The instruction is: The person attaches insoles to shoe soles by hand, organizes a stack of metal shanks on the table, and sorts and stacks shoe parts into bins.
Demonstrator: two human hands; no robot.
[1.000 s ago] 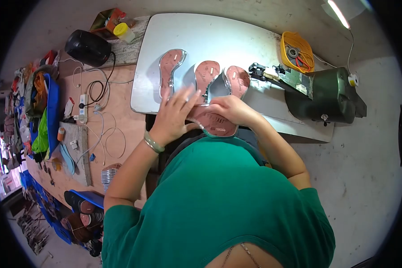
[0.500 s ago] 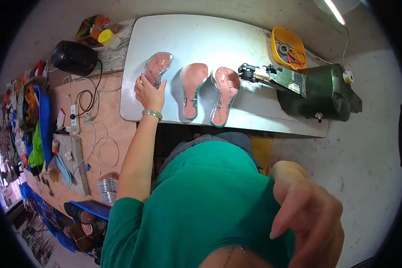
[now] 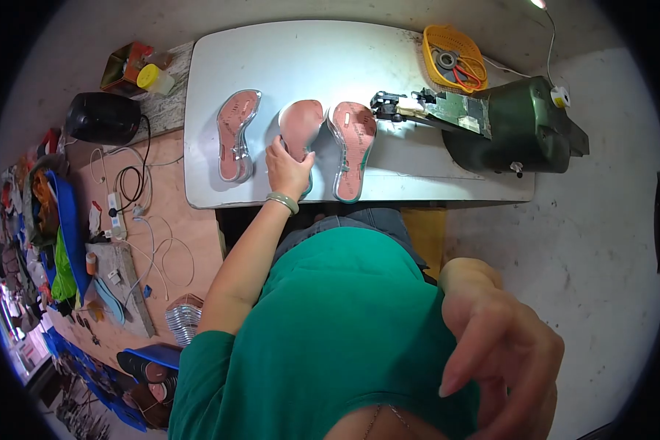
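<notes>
Three stacks of pink-topped shoe soles stand side by side on the white table. My left hand (image 3: 289,170) grips the narrow part of the middle stack (image 3: 301,125), thumb on one side and fingers on the other; its lower part is mostly hidden. To the left is a stack with shiny layered edges (image 3: 235,136). The right stack (image 3: 354,147) has a green-tinted edge and sits close to the arm of a dark green machine (image 3: 517,128). My right hand (image 3: 502,352) hangs near the camera, open, fingers loosely bent, with nothing visible in it.
A yellow basket (image 3: 431,62) holding a metal ring and red-handled tool stands at the table's back right. Left of the white table (image 3: 330,55) are a black device (image 3: 103,118), a yellow-lidded jar (image 3: 154,79), cables and a power strip (image 3: 116,213). More layered soles (image 3: 184,319) lie lower left.
My left hand has left the left sole stack and moved right to the middle one. The left stack now lies uncovered. My right hand has barely moved. The view has shifted slightly.
</notes>
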